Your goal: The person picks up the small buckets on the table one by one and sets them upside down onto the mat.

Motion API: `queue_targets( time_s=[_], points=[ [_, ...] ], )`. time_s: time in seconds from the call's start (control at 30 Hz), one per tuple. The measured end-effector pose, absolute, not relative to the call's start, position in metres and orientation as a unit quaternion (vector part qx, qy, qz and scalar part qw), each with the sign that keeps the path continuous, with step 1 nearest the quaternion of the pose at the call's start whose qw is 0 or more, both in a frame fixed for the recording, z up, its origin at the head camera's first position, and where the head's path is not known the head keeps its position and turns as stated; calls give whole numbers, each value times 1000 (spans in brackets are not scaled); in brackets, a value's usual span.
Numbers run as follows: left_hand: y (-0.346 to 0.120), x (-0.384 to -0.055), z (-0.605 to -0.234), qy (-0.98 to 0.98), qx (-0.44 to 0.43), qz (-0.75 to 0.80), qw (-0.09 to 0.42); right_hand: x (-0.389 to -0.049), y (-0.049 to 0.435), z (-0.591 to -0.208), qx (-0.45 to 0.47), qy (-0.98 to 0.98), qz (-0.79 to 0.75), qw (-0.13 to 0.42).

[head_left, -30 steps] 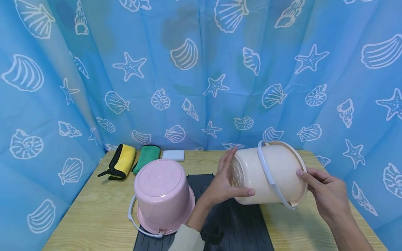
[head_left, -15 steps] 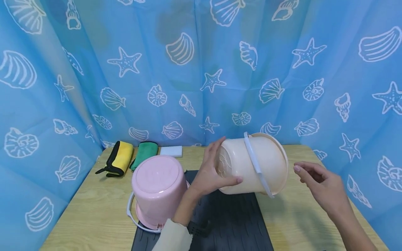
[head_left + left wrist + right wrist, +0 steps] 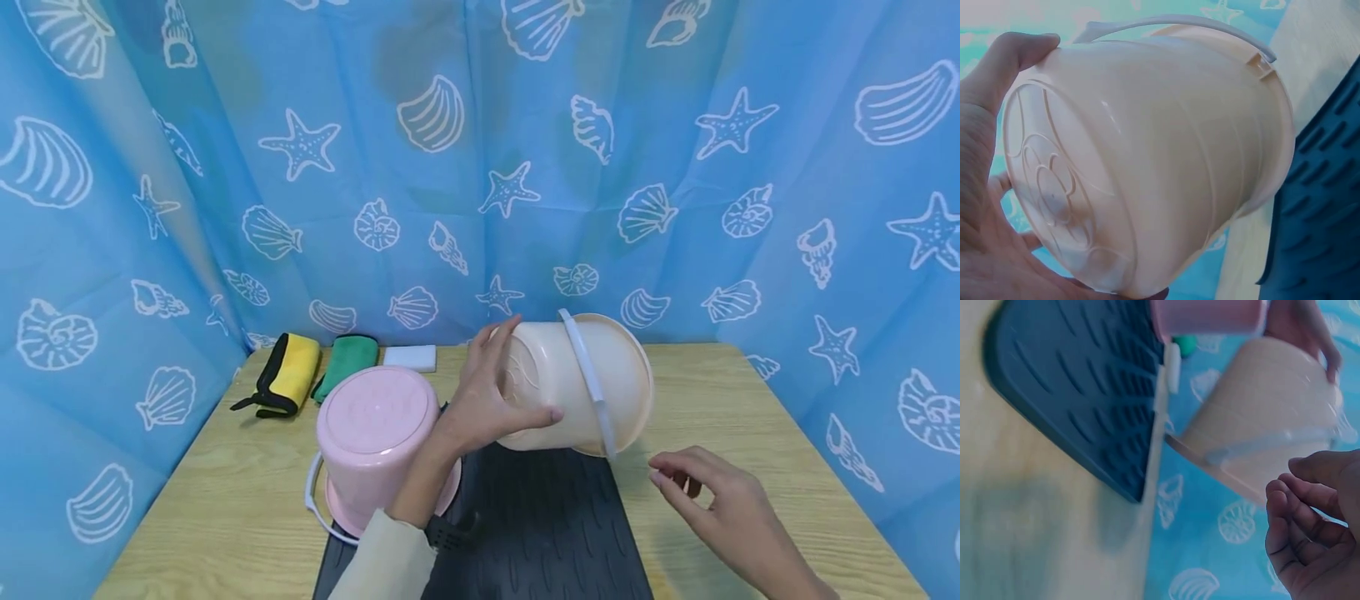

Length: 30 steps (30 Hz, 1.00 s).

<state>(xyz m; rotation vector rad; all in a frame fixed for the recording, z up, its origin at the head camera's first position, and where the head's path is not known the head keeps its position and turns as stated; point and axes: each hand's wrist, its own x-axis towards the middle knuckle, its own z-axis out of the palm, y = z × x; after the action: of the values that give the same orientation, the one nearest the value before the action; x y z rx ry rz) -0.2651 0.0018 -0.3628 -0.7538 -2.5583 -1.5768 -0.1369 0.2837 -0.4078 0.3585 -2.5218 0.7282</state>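
A cream bucket (image 3: 555,375) lies on its side in the air over the dark ridged mat (image 3: 540,517), its mouth facing right. My left hand (image 3: 487,400) grips it round the base end, thumb on the near wall and fingers at the far side. The left wrist view shows the flower pattern on the bucket's base and its pale handle (image 3: 1179,22) hanging over the body. Apart from the bucket, low at the right, my right hand (image 3: 712,500) has its fingers loosely bent and holds nothing. In the right wrist view the right hand (image 3: 1316,519) overlaps the bucket's side.
An upside-down pink bucket (image 3: 378,417) stands on the mat's left side, close to my left forearm. Behind it lie a yellow cloth (image 3: 292,371), a green cloth (image 3: 348,362) and a white block (image 3: 410,358). A blue shell-print curtain (image 3: 480,167) closes off the back and sides.
My right hand has let go of the cream bucket's rim and moved down, away from it. The left hand has carried the bucket left, over the mat.
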Motion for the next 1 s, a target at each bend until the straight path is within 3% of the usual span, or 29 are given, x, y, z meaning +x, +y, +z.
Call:
queue_targets(
  time_s=[0.33,0.5,0.73,0.8,1.0],
  points=[
    [-5,-262,-350,-863,-246,-440,28,-122,263,-445,228,-920,295,116],
    [-4,-264,-341,-873,-256,-415,21,-120,261,-461,289,-914,269,89],
    [-7,-266,-335,-884,-265,-385,2,-114,259,-477,263,-934,242,-18],
    [-9,-266,-334,-886,-268,-379,-3,-113,258,-484,269,-930,247,-26],
    [-15,-264,-331,-893,-279,-354,-15,-112,253,-500,301,-916,265,17]
  ],
)
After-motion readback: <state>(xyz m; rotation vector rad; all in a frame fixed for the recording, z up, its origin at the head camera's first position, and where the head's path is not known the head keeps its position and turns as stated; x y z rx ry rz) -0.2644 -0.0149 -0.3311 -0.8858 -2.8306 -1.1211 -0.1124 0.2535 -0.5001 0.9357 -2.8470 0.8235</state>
